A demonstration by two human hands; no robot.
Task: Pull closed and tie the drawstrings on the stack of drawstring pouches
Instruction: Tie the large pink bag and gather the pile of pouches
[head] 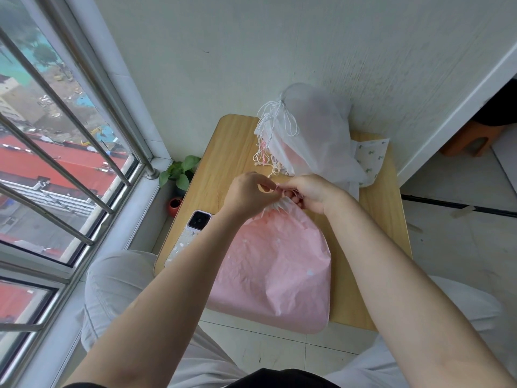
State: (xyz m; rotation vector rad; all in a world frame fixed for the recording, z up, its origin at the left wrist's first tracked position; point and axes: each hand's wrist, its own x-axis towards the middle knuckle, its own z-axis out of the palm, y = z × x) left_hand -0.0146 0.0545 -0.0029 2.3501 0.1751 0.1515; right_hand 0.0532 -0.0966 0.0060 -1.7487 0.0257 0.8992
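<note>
pouch [274, 264]: pink, flat on table [229, 152], near edge; neck already gathered at far end.
handling: we judge it light, soft, thin fabric; crumples, slides easily. No fragility.
cord [277, 187]: thin, slack, prob. slippery; we'd hold close to the neck.
L hand [247, 196]: over pouch neck, fingertips pinching cord.
R hand [310, 193]: just beside L, curled on cord + gathered neck.
stack [305, 141]: white pouches, far end of table, cords dangling.
phone [190, 236]: left of pouch.
</note>
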